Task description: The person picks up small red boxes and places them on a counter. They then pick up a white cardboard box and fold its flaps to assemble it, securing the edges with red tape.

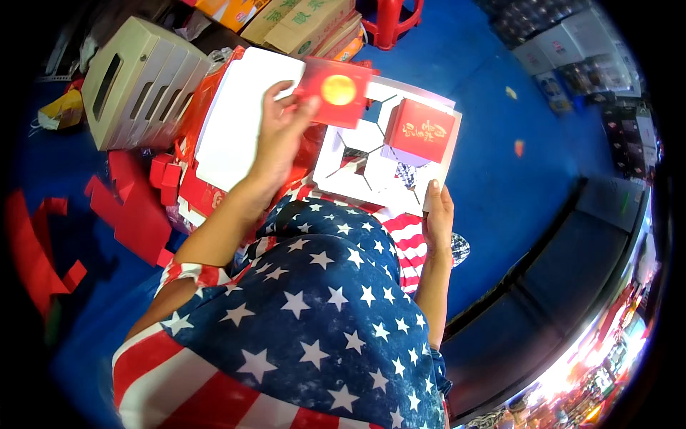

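Observation:
My left hand (280,132) grips the left edge of a small red square box (337,93) with a round golden-orange design on top. The box is held above the far left corner of a white tray insert (366,134) with hexagonal cut-outs. Another red box (421,132) with gold lettering sits in the tray's far right part. My right hand (438,218) is closed on the tray's near right corner, the thumb on top. The tray is above my lap, over striped trousers. Whether the held box touches the tray, I cannot tell.
White panels (246,118) lie on red packaging left of the tray. Beyond stands a beige drawer unit (143,82). Cardboard cartons (304,25) and a red stool (391,25) are at the far side. Folded red card pieces (132,214) lie on the blue floor (511,193) at left.

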A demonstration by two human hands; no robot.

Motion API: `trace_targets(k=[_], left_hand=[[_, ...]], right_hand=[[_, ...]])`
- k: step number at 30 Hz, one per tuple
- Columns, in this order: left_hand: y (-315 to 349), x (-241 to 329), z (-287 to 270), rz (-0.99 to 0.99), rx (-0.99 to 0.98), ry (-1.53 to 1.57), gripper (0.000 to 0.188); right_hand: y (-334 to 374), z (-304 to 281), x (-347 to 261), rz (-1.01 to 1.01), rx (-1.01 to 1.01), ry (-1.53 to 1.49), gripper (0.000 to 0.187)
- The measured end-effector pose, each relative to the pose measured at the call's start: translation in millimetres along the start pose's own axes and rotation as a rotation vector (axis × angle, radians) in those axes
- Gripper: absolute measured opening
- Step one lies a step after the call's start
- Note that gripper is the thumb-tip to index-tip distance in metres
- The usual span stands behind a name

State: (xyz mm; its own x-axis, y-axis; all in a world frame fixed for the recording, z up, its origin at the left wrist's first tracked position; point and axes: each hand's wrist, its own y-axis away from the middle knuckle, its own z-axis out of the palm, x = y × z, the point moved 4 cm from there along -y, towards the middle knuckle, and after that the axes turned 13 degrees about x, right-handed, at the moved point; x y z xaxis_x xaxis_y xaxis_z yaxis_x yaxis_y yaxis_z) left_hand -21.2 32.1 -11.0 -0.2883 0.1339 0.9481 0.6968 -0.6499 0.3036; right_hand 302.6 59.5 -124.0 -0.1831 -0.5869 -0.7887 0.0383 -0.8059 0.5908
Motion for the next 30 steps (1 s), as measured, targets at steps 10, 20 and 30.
trace_targets(k=[10,20,30], left_hand=[[-0.4,-12.1,20.5,0.305,-0.064,-0.399,0.054],[4.7,-27.4,29.9,0.758,-0.055,-0.823,0.042],[-67.2,-34.3,-96.7,0.468,0.37,-0.502,0.045]], right_hand=[[9.2,24.8,19.8,0.055,0.029,-0.048,0.04],[-1.4,12.8,8.6,0.013,-0.002,-0.023,0.039],[-6.9,13.7,8.9,0.019,0.026,-0.047,0.035]])
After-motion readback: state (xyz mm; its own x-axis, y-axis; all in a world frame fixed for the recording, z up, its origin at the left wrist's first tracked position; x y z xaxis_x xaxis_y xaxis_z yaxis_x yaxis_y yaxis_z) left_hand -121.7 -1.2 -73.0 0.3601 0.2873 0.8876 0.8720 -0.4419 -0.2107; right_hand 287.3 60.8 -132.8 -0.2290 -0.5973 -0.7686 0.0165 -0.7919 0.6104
